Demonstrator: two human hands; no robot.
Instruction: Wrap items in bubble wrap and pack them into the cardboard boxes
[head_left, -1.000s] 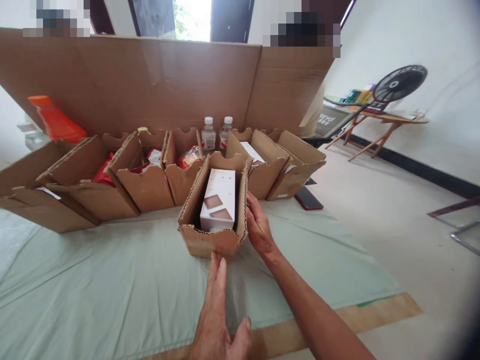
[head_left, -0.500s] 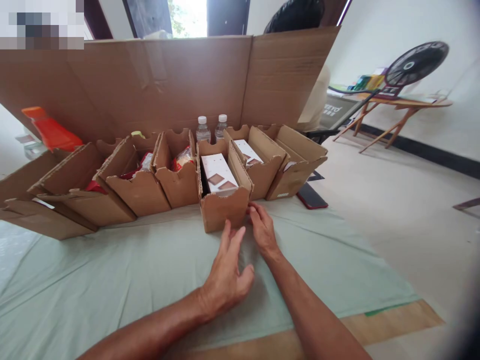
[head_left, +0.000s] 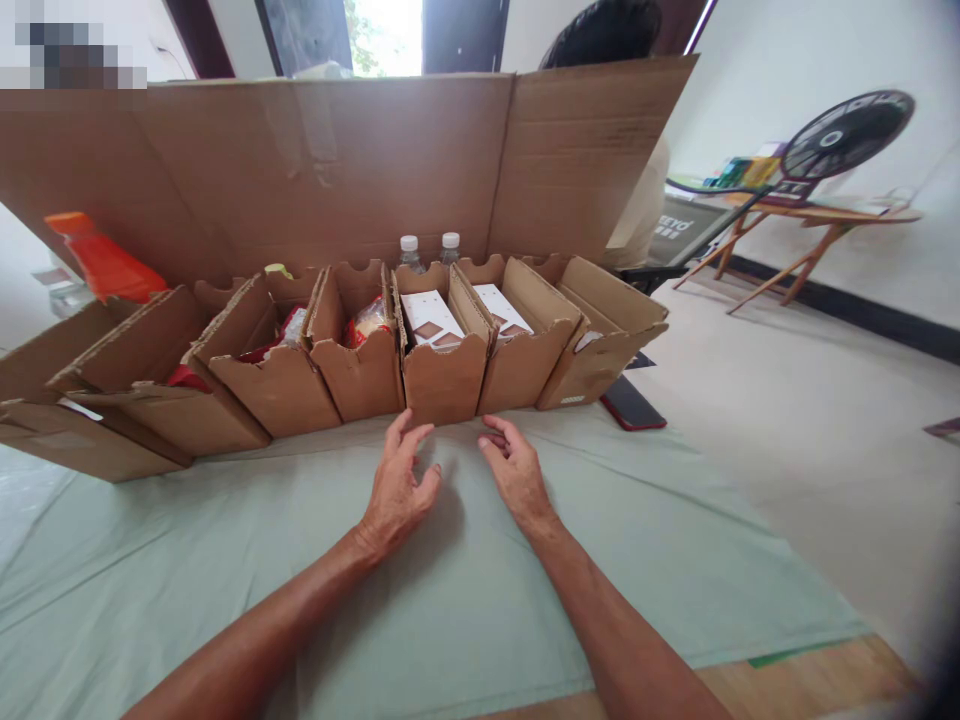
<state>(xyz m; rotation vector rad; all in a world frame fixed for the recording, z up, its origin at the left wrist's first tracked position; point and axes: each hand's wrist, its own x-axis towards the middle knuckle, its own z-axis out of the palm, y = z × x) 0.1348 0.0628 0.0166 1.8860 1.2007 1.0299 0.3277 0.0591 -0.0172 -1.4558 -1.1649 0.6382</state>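
Note:
Several open cardboard bins stand side by side in a row on a pale green cloth (head_left: 450, 600). The middle bin (head_left: 444, 385) holds a white box (head_left: 431, 320) with brown squares on it. My left hand (head_left: 401, 485) is just before its lower left front, fingers apart and holding nothing. Near its lower right front is my right hand (head_left: 517, 475), fingers loosely curved and apart, also empty. The bin to the right (head_left: 525, 370) contains a similar white box (head_left: 502, 310). In the bin to the left (head_left: 356, 385) lies a clear and red packet (head_left: 367, 322).
A tall cardboard panel (head_left: 322, 160) stands behind the bins, with two capped bottles (head_left: 450, 248) before it. An orange bottle (head_left: 105, 262) is at the left. A dark phone-like object (head_left: 634, 402) lies right of the row. Farther right, a fan (head_left: 847, 135) sits on a wooden table (head_left: 832, 212).
The middle bin has moved back, and its front now lines up with its neighbours. My left hand has shifted left and up, away from the bin's front; my right hand is slightly lower.

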